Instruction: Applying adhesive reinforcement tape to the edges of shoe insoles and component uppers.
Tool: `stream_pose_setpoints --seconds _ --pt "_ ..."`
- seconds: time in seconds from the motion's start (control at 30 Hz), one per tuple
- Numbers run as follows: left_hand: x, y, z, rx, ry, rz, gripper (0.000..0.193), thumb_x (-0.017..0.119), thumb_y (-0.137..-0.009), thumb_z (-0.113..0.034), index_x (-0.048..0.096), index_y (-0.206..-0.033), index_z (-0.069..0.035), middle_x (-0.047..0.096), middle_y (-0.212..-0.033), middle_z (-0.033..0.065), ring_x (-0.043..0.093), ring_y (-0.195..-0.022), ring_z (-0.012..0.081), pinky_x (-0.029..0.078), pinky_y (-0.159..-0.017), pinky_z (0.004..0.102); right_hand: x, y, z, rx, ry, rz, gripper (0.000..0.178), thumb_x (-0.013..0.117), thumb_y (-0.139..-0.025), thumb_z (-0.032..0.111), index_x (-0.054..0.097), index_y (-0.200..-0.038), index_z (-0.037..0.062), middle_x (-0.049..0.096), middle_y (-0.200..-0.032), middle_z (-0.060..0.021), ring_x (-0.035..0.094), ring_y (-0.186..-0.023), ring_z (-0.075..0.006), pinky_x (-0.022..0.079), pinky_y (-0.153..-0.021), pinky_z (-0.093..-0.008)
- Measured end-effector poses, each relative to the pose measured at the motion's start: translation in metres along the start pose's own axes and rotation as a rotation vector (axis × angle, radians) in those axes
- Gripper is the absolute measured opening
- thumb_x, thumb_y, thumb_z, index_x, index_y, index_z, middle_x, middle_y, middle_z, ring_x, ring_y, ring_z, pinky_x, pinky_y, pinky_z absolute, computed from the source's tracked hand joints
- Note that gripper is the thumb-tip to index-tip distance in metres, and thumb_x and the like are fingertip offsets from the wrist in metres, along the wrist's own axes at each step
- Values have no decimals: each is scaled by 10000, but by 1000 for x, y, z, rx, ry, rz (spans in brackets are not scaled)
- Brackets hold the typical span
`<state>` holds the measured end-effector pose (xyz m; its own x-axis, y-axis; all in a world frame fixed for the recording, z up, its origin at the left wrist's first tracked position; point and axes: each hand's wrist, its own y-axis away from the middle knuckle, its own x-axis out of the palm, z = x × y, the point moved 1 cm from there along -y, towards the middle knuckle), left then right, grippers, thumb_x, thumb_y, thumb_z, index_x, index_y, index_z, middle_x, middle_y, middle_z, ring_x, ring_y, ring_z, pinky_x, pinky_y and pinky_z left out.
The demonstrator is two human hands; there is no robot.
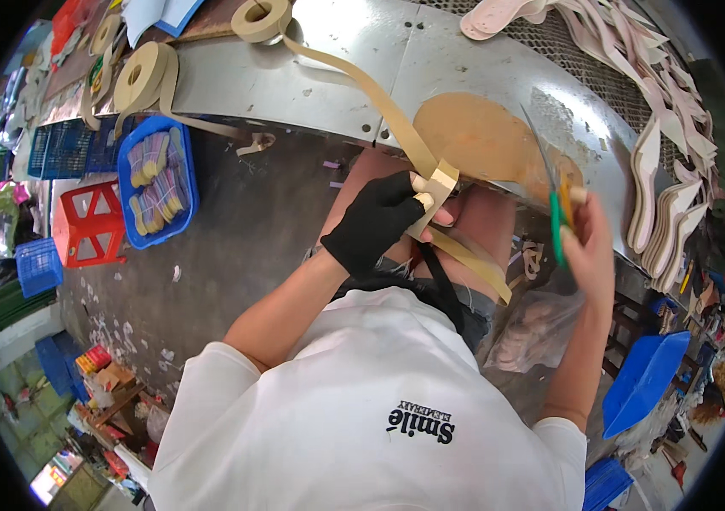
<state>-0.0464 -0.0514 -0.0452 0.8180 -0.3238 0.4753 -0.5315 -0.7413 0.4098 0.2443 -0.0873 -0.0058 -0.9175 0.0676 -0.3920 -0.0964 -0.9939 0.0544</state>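
My left hand (pixel 379 213), in a black fingerless glove, pinches a tan strip of tape (pixel 371 89) above my lap. The strip runs up from my fingers to a tape roll (pixel 262 15) on the metal table. Its loose tail (pixel 473 268) hangs below my hand across my thigh. Held in the right hand (pixel 590 247) is a pair of scissors (pixel 557 223) with green handles, its long blade pointing away from me over the table edge. An orange-yellow part beside the handles is too blurred to make out. The scissors are apart from the strip.
Another tape roll (pixel 141 77) stands at the table's left. Pale cut insole-like pieces (pixel 660 196) are piled along the right edge. A brown round patch (pixel 473 136) lies on the tabletop (pixel 337 34). Left on the floor are a blue basket (pixel 194 192) and a red stool (pixel 90 223).
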Motion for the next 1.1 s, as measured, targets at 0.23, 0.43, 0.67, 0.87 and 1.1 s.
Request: stream_pose_setpoints --seconds 0.23,0.43,0.67,0.87,1.1 --pt "-12 -2 17 -12 2 1 159 503 -939 -136 544 -1034 -15 660 -916 94 583 -723 125 492 -686 273 37 54 -26 285 117 388 391 798 -694 160 522 -930 12 532 -730 -25 475 -683 -67 407 -615 -232" --pt "-6 -4 19 -123 -121 32 149 510 -930 -140 566 -996 -18 657 -879 82 575 -708 109 483 -651 261 49 44 -36 193 49 426 416 824 -682 192 518 -900 14 483 -707 13 450 -678 -44 381 -594 -216" --pt "-5 -2 23 -136 -165 -7 158 534 -922 -138 593 -994 -11 645 -827 65 560 -672 93 474 -623 251 26 42 -29 393 -18 425 330 794 -698 122 523 -858 23 525 -696 32 476 -648 -38 389 -559 -227" --pt "15 0 5 184 -371 102 145 598 -873 -48 639 -1010 -21 591 -1077 67 563 -970 160 450 -856 309 -29 0 -13 184 242 -8 236 689 -780 64 584 -981 0 648 -876 -49 605 -788 -114 468 -701 -243" --pt "71 -42 -58 1068 -533 42 270 723 -760 -116 688 -1028 -119 553 -1153 51 565 -915 162 460 -801 289 31 -19 82 -522 177 63 390 691 -753 77 599 -1127 15 639 -1032 -81 598 -953 -217 456 -866 -321"
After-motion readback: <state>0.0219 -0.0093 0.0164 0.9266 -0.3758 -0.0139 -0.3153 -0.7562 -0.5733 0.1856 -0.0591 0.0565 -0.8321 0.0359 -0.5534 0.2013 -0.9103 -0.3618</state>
